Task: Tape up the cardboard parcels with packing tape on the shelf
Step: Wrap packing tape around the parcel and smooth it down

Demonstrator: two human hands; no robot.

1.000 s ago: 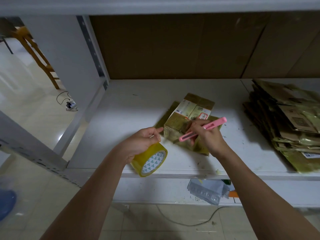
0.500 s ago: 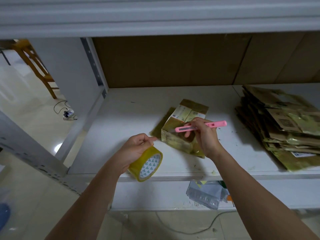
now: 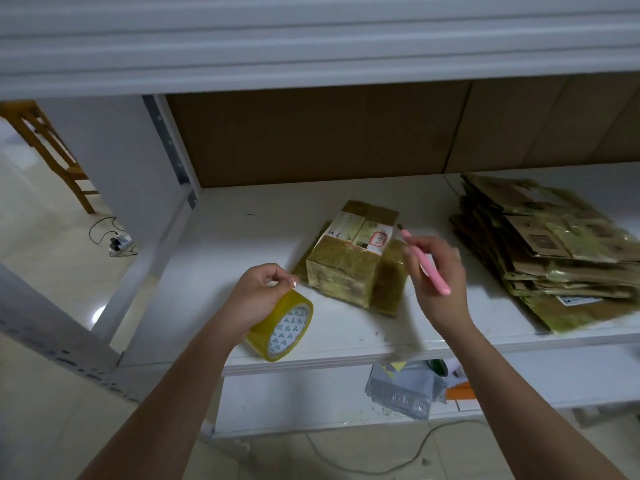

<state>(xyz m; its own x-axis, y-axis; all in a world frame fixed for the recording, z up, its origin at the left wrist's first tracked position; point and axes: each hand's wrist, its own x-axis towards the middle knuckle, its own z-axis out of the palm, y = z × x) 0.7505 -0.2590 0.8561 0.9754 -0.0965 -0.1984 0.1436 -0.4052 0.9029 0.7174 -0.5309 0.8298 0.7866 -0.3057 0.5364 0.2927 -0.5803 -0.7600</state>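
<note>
Small cardboard parcel (image 3: 353, 258) sits on the white shelf (image 3: 242, 244), roughly mid-shelf, already wrapped in yellowish glossy tape with a white label (image 3: 360, 233) on top; it seems to rest on a flattened piece of cardboard, hard to be sure. Left hand (image 3: 259, 294) holds the packing tape roll (image 3: 282, 323) near the shelf's near edge, fingers curled over the roll, thumb and forefinger pinching what looks like the loose tape end at the top. Right hand (image 3: 438, 275) is just right of the parcel, off it, fingers curled around a pink utility knife (image 3: 427, 263), tip pointing far-left toward the parcel's right top corner; slightly blurred, so whether a blade is exposed can't be told. Stack of flattened taped cardboard (image 3: 550, 251) lies at the right end of the shelf, well apart from the parcel. Handling judgement: parcel looks light and fairly stiff, boxy, but the tape skin is probably slick, so press down on the top or grip across the two short sides rather than pushing on a taped face. Corners likely crush a bit under hard squeeze. Tape roll is light and rigid at the core; best held through or around the core so it can spin, with the sticky end kept pinched so it doesn't fall back onto the roll. Knife is thin, held pen-style.
</note>
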